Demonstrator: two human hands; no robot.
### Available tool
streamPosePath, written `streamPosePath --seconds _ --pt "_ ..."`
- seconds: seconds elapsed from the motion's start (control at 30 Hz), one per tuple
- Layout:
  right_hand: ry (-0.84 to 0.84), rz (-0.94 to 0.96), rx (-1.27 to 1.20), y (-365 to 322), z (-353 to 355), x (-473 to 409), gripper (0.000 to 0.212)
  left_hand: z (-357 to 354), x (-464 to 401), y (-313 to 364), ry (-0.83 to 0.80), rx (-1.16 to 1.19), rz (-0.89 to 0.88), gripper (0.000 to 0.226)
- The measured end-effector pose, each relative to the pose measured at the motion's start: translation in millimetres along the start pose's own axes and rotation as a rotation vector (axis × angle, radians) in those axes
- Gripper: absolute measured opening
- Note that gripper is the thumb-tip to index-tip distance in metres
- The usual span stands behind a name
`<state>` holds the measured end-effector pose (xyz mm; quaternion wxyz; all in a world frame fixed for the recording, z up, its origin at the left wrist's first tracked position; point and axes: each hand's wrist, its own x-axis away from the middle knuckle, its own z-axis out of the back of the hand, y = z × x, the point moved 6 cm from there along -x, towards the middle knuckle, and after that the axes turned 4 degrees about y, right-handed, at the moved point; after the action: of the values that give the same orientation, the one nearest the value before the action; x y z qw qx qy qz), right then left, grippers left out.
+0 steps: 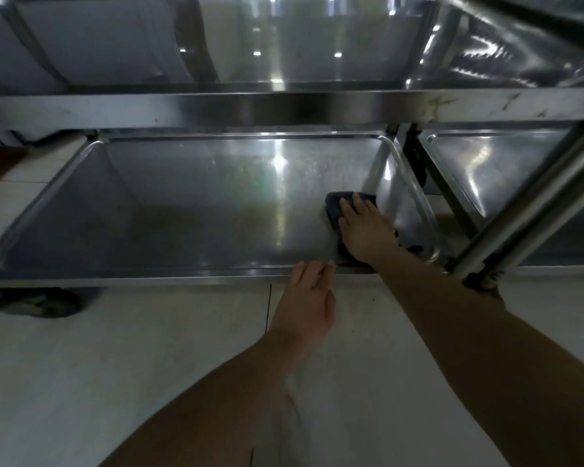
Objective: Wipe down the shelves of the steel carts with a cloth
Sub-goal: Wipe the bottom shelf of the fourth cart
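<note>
Cloth (338,205) is dark, flat on the bottom shelf (199,210), in that shelf's right near corner, tight against the right wall. Right hand (364,230) lies on top of it, fingers straight and spread, palm pressing down; grip is flat, nothing curled round the cloth, part of which pokes out past the fingertips. Left hand (312,291) sits at the shelf's front rim, fingers relaxed and loosely bent, tips touching the lip, holding nothing.

Risks, as I judge them: flat palm only, so the cloth could bunch or slip out on a fast stroke. Corner radius by the right wall likely gets skipped. Upper shelf (284,106) hangs right over the work area, so head or forearm could knock it. Cart is on a caster (34,303); pushing hard may roll it, and the left hand is only lightly bracing. Wet sheen on steel is hard to read under the glare, so missed patches are possible.
</note>
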<state>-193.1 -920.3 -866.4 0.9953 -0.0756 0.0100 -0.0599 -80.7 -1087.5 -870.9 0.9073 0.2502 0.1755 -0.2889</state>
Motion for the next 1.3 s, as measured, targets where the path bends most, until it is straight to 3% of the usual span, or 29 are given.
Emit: streamPosePath --seconds 0.1,0.3,0.47,0.8,0.93,1.07,1.3 --pt "-0.006 -0.012 0.015 3 -2 27 0.055 9 7 -7 -0.048 0.052 -0.006 0.053" --pt "0.015 -0.132 0.009 -11 0 60 0.053 27 30 -39 -0.102 -0.129 0.091 0.056" --pt "0.013 -0.065 0.035 -33 -9 62 0.054 27 34 -50 -0.087 -0.139 0.035 0.052" --pt "0.066 -0.073 0.027 -24 -9 -21 0.054 19 34 -53 -0.085 -0.147 -0.066 0.052" --pt "0.012 -0.138 -0.009 -27 -8 -56 0.054 18 31 -53 -0.102 -0.143 -0.058 0.054" --pt "0.002 -0.026 0.017 -55 -7 -55 0.054 21 26 -53 -0.112 -0.128 -0.073 0.054" --pt "-0.011 -0.025 0.065 -58 -13 3 0.056 41 19 -69 -0.428 -0.195 -0.275 0.062"
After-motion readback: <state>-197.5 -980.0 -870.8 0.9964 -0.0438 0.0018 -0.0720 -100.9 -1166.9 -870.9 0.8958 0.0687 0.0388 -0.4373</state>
